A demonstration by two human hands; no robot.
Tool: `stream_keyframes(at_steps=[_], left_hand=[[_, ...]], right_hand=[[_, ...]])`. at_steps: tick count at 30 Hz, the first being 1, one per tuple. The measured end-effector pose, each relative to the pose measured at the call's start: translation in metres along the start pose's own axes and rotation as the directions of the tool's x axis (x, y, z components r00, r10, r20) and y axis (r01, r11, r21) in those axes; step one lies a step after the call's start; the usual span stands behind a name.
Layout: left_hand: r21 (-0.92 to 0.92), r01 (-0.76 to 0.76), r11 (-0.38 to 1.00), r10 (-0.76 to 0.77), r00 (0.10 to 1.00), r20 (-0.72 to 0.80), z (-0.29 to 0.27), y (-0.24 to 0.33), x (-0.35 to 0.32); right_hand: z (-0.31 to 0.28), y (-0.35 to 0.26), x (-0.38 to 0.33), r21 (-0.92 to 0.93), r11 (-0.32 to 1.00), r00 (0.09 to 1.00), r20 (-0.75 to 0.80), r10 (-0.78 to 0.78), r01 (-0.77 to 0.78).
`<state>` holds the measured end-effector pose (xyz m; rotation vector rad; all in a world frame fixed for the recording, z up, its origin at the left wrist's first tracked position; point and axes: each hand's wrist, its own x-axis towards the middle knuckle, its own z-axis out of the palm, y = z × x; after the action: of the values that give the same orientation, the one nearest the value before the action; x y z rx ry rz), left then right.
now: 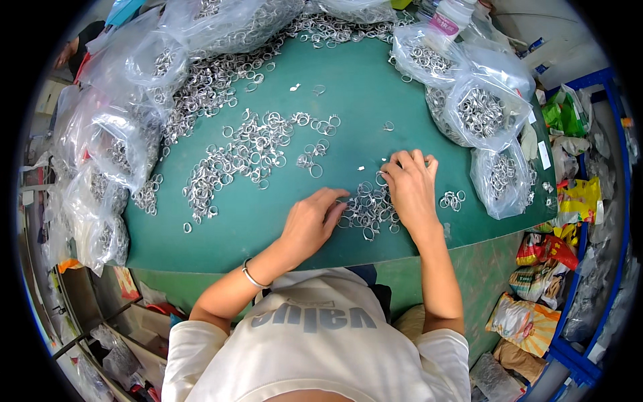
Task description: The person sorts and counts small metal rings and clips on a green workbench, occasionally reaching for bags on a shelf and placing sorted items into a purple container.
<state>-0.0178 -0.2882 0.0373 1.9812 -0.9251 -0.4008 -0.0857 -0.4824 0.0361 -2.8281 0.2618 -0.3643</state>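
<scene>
A small heap of silver-coloured rings [370, 209] lies on the green tabletop between my hands. At its left edge is my left hand [309, 221], with thumb and forefinger slightly apart and no ring visible between them. My right hand [410, 191] reaches over the heap's right side, its fingers curled and the thumb and fingertips closed on a ring [380, 178]. A larger spread of rings [251, 151] lies farther off to the left. Several loose rings [453, 199] sit just right of my right hand.
Clear plastic bags [110, 154] full of rings line the left and far edges, with loose rings banked against them. More open bags [479, 110] stand at the right, near a white bottle [450, 19]. Blue shelving [619, 167] with packages stands beyond the table [268, 251].
</scene>
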Motion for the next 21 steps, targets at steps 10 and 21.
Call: stream_keyframes(at_steps=[10,21], left_hand=[[-0.154,0.111,0.982,-0.113,0.994,0.001,-0.005,0.005,0.004],[-0.687,-0.02,0.727,-0.137,0.975,-0.173,-0.023,-0.014,-0.023]], right_hand=[[-0.006,0.003,-0.001,0.301,0.954,0.986,-0.155,0.067,-0.017],[-0.019,-0.096,-0.004,0.54,0.817,0.979,-0.121,-0.162,0.202]])
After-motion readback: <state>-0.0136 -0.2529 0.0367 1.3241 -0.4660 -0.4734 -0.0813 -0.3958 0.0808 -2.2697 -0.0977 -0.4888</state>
